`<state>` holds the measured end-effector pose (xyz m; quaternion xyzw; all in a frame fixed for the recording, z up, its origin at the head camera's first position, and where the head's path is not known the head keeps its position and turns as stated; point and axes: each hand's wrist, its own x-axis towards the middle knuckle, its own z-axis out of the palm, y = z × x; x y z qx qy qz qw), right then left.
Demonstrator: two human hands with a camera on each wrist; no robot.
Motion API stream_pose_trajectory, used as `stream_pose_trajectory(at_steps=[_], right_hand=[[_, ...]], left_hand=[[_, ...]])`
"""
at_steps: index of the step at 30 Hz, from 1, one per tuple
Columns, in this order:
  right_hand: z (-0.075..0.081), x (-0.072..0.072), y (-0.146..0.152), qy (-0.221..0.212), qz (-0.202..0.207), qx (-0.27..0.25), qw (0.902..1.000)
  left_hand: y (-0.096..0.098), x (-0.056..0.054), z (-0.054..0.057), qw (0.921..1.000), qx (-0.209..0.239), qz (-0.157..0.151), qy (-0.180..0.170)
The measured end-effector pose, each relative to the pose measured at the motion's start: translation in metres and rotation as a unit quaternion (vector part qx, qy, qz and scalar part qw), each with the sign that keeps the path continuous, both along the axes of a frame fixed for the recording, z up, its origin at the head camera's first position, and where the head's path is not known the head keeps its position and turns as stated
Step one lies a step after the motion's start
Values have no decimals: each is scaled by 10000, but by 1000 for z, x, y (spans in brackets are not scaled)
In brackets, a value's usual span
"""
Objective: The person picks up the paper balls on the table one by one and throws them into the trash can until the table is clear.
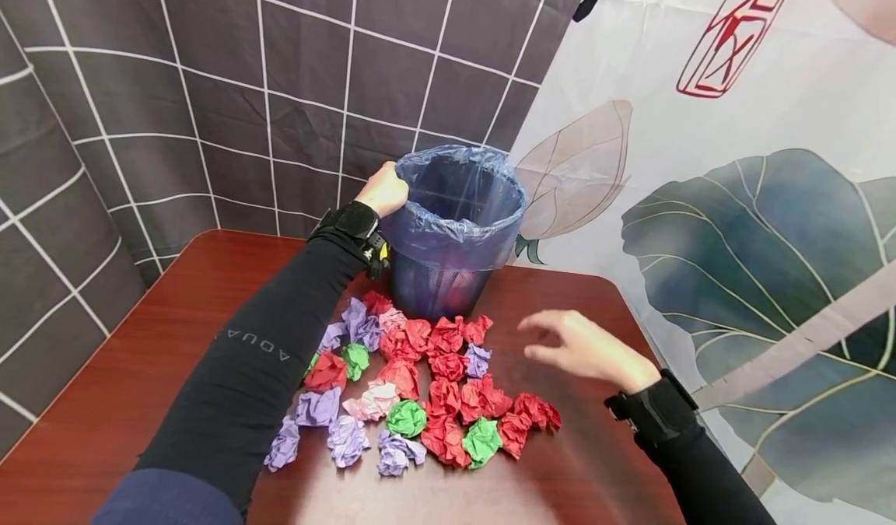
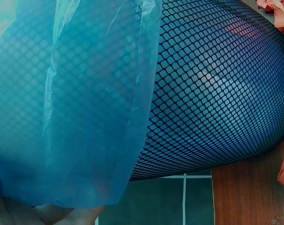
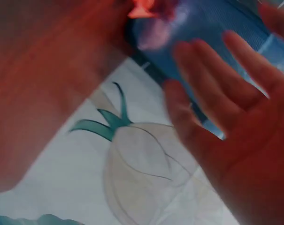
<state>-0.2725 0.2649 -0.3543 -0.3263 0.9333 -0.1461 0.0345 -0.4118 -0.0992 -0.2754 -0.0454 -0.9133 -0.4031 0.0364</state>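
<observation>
A dark mesh waste bin [image 1: 437,292], lined with a translucent blue plastic bag [image 1: 462,237], stands at the table's back. My left hand [image 1: 385,189] grips its left rim where the bag folds over. In the left wrist view, the fingers [image 2: 76,216] show below the bag, mostly hidden. Reddish and pale shapes show through the bin's lower wall. My right hand [image 1: 584,348] hovers over the table, right of the paper balls, holding nothing; its fingers are spread in the right wrist view. Crumpled red [image 1: 443,441], green [image 1: 406,418], purple [image 1: 348,439] and pink paper balls [image 1: 374,400] lie before the bin.
The reddish-brown wooden table [image 1: 210,299] has rounded back corners. Behind it hangs a dark grey cloth with a white grid [image 1: 301,66]. A white cloth printed with leaves and a flower bud [image 1: 577,175] hangs along the right side, close to the bin.
</observation>
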Motion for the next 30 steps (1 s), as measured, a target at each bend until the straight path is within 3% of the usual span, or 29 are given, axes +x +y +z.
stream_pose_trajectory(at_steps=[6, 10, 21, 30], right_hand=[[-27, 20, 11, -1218, -103, 565, 9909], [-41, 25, 12, -1651, -151, 612, 9843], [-66, 25, 11, -1519, 187, 689, 9858], [-57, 19, 13, -1401, -30, 498, 9889]], left_hand=[[4, -7, -2, 9999, -35, -85, 73], [4, -6, -2, 9999, -37, -110, 70], [0, -3, -3, 9999, 22, -78, 134], [1, 1, -1, 10000, -19, -41, 72]])
